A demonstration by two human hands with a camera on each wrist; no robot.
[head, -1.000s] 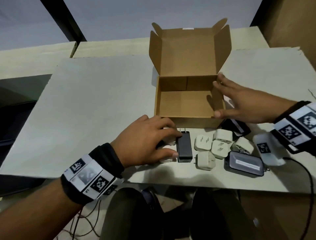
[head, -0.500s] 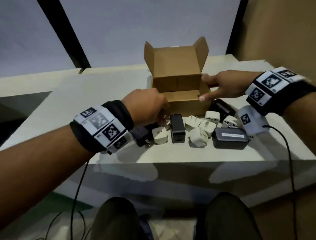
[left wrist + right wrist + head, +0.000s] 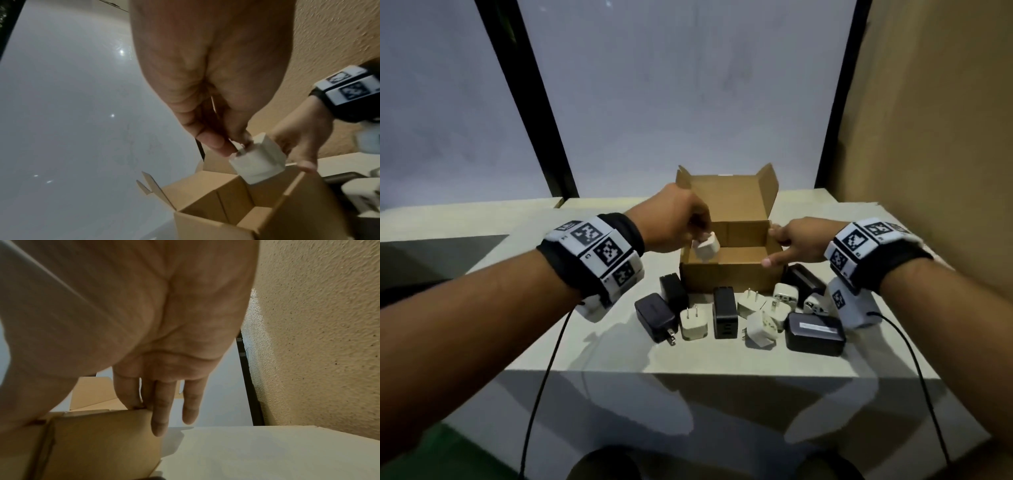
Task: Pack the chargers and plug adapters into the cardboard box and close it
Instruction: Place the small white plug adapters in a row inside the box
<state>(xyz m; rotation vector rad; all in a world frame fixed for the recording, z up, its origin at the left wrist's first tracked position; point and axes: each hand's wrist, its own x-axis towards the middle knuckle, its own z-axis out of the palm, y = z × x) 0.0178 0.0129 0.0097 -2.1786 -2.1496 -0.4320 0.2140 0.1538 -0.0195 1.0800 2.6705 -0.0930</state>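
A pale tabletop (image 3: 592, 346) is set against a grey-white wall crossed by two dark posts, with a textured tan wall (image 3: 935, 144) at the right.

A white adapter (image 3: 707, 251) is pinched by the fingertips of the left hand (image 3: 671, 222) and hung over the near left corner of the open box (image 3: 732, 274); in the left wrist view it is seen gripped at its pronged end, above the box's mouth and not yet inside. The right hand (image 3: 796, 245) is laid against the right wall of the box, with the thumb on the near corner and the fingers (image 3: 162, 404) held straight along the cardboard; nothing is enclosed by it. The box's lid is stood upright at the back, with its side flaps spread. No item can be made out inside the box.

The remaining pieces are spread on the table just in front of the box. At the left, two black chargers (image 3: 655, 317) are placed side by side, and a white plug (image 3: 693, 323) with its prongs pointing away is set beside them. A slim black charger (image 3: 725, 311) is stood next to that. Further right, a cluster of white adapters (image 3: 762, 320) is heaped, some touching. A flat black brick (image 3: 815, 332) lies at the near right, and another black charger (image 3: 803, 281) is partly hidden under the right wrist. Tagged bands (image 3: 599, 253) are worn on both wrists, and cables are trailed off the table's edge.
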